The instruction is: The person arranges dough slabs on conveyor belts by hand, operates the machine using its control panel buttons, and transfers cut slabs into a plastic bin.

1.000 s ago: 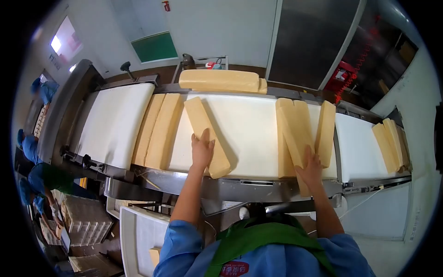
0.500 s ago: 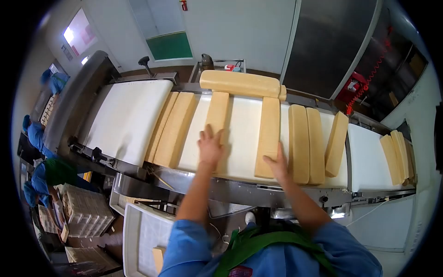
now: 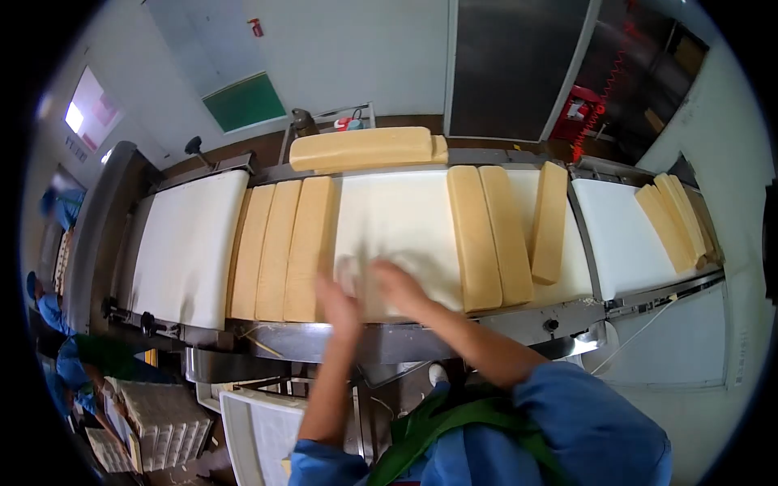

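Note:
My left hand (image 3: 340, 308) is at the near right edge of a long pale-yellow loaf (image 3: 309, 243), with its thumb apart from blurred fingers. That loaf stands at the right end of a close row of several similar loaves (image 3: 267, 247) on the white conveyor belt (image 3: 397, 211). Over the bare belt just to the right is my right hand (image 3: 399, 287), pointing left. Motion smears its fingers, and no loaf shows in it. Farther right lie two loaves side by side, a left one (image 3: 474, 239) and a right one (image 3: 506, 235), plus a tilted loaf (image 3: 549, 223).
Another loaf (image 3: 361, 150) lies crosswise along the far rail, a further piece behind its end. Several thin slabs (image 3: 677, 219) lean at the belt's right end. A metal machine (image 3: 101, 219) flanks the left. A white tray (image 3: 259, 429) sits below; co-workers (image 3: 77, 368) are lower left.
Two loaves from mid-belt now stand against the left row. My hands have moved off them and closer together; the right hand has swung left. The camera view has shifted too.

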`<state>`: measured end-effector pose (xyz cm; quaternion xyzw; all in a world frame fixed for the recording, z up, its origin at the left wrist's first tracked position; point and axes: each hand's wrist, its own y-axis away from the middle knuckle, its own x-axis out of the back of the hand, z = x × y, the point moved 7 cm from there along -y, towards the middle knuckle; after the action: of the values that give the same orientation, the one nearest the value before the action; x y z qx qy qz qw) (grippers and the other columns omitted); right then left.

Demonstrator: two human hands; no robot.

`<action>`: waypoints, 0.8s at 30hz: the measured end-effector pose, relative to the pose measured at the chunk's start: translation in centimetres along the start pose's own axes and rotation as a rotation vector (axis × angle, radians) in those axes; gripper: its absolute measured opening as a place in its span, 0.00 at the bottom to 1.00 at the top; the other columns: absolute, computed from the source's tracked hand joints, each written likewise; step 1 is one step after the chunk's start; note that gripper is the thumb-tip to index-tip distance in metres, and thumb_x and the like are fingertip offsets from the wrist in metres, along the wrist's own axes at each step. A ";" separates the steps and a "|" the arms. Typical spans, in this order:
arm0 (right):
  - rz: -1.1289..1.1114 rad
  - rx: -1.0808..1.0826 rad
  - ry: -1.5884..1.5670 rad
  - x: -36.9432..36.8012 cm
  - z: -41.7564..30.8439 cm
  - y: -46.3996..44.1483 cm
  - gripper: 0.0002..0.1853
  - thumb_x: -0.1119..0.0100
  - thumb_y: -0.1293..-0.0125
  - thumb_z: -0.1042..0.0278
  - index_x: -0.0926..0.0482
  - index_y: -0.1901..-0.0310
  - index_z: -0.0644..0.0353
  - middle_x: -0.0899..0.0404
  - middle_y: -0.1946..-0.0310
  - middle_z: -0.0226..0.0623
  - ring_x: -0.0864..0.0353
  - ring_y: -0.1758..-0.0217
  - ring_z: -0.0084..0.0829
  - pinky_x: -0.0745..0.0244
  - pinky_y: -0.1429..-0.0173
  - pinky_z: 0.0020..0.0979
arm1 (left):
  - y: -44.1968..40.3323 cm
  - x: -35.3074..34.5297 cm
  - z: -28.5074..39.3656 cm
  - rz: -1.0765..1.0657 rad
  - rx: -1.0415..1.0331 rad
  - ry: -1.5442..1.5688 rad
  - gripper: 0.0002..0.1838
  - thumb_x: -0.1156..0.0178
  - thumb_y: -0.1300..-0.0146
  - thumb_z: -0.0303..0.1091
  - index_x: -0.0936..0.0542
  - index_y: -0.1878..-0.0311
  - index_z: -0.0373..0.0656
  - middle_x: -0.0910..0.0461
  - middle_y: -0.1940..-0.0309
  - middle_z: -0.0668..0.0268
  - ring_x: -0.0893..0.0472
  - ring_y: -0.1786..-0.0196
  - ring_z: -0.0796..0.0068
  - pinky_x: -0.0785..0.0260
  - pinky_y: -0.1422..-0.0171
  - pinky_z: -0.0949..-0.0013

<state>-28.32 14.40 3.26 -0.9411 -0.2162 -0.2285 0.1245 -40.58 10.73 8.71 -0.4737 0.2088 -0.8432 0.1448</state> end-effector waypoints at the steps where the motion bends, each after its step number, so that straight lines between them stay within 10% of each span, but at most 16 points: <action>1: 0.315 -0.062 -0.282 5.0 2.8 2.1 0.26 0.50 0.44 0.84 0.31 0.40 0.63 0.33 0.40 0.49 0.36 0.35 0.45 0.41 0.31 0.37 | 1.2 -3.1 3.5 -0.102 -0.032 0.128 0.25 0.44 0.39 0.33 0.33 0.38 0.37 0.42 0.36 0.45 0.38 0.36 0.47 0.42 0.35 0.52; 4: 0.670 -0.124 0.596 18.4 6.3 9.1 0.25 0.52 0.39 0.78 0.36 0.38 0.62 0.37 0.37 0.49 0.38 0.35 0.49 0.43 0.31 0.43 | 3.5 -8.5 16.2 -0.368 -0.321 0.231 0.27 0.39 0.44 0.34 0.30 0.39 0.45 0.45 0.34 0.43 0.43 0.32 0.44 0.47 0.33 0.41; 8: 0.602 -0.308 0.595 21.2 9.4 11.1 0.32 0.43 0.43 0.67 0.39 0.37 0.63 0.43 0.35 0.55 0.42 0.33 0.53 0.43 0.31 0.46 | 4.9 -11.0 19.2 -0.489 -0.323 0.103 0.29 0.35 0.47 0.43 0.29 0.42 0.47 0.48 0.33 0.44 0.49 0.29 0.42 0.54 0.34 0.30; 17: 0.473 -0.501 0.566 20.3 11.5 10.9 0.40 0.38 0.49 0.61 0.43 0.35 0.63 0.49 0.32 0.53 0.40 0.33 0.49 0.41 0.34 0.47 | 4.0 -7.9 10.6 -0.252 -0.094 0.179 0.27 0.37 0.47 0.37 0.33 0.45 0.42 0.39 0.38 0.44 0.29 0.45 0.49 0.31 0.47 0.53; 19: 0.413 -0.375 0.091 21.5 13.3 11.6 0.40 0.38 0.49 0.61 0.43 0.34 0.60 0.48 0.33 0.51 0.39 0.34 0.49 0.39 0.36 0.48 | 5.2 -9.6 5.0 -0.438 0.608 0.812 0.22 0.44 0.41 0.33 0.36 0.44 0.41 0.31 0.46 0.43 0.24 0.51 0.54 0.31 0.47 0.58; 24: 0.674 -0.566 0.696 26.0 12.2 13.4 0.44 0.35 0.48 0.59 0.46 0.31 0.53 0.45 0.35 0.55 0.39 0.34 0.51 0.38 0.35 0.46 | 3.7 -8.1 5.9 -0.244 0.232 0.398 0.34 0.41 0.41 0.39 0.42 0.33 0.42 0.34 0.43 0.41 0.26 0.46 0.50 0.33 0.43 0.55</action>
<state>3.37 15.82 3.49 -0.8239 0.2202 -0.5222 -0.0027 -31.17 9.83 3.66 -0.3003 0.0763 -0.9494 0.0514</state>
